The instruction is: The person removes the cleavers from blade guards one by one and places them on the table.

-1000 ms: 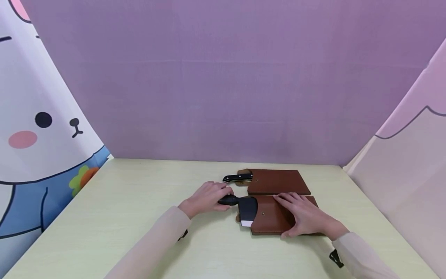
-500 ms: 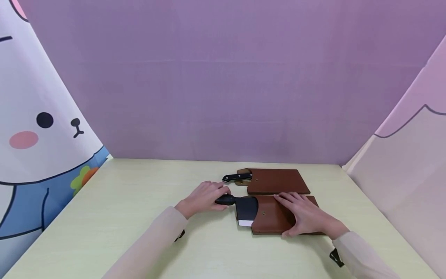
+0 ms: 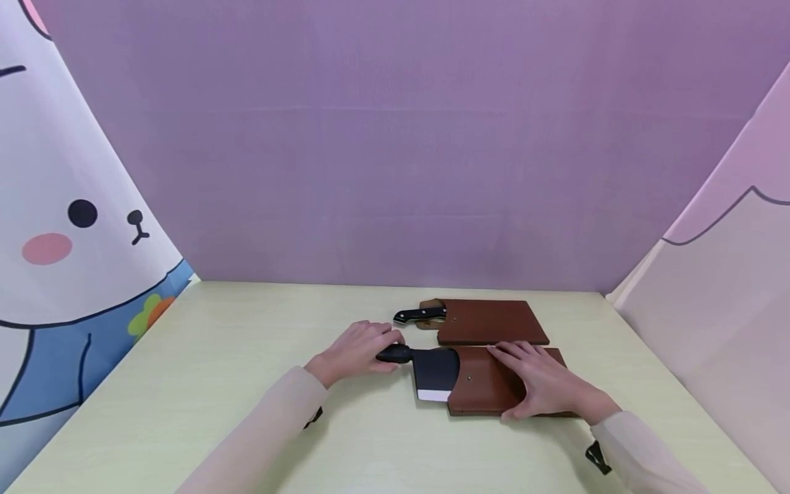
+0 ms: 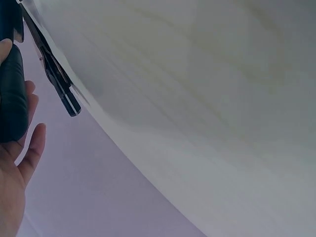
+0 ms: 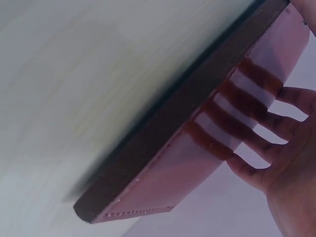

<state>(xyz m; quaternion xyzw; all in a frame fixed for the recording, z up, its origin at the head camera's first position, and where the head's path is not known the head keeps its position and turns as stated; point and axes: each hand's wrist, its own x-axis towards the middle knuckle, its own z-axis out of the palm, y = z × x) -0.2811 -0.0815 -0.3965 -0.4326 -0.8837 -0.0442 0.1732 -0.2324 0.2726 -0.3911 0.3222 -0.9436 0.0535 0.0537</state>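
Note:
A cleaver with a black handle [image 3: 395,353] and a broad dark blade [image 3: 435,370] with a pale edge lies partly inside a brown leather sheath [image 3: 478,377]. My left hand [image 3: 358,350] grips the handle; in the left wrist view the dark handle [image 4: 12,96] runs between thumb and fingers. On the sheath rests my right hand [image 3: 543,377], thumb at the near edge and fingertips by the far edge, holding it on the table. The right wrist view shows those fingers spread over the brown leather [image 5: 163,182]. The front part of the blade is hidden in the sheath.
Just behind lies a second brown sheath [image 3: 494,322] with a black riveted knife handle [image 3: 421,314] sticking out to the left. Both sheaths are on a pale wooden table [image 3: 234,343]. A purple backdrop [image 3: 395,151] rises at its back edge, with printed cloths at the sides.
My left hand has drawn the cleaver a little to the left, so more of its blade shows outside the sheath. The right hand and sheath have stayed nearly in place.

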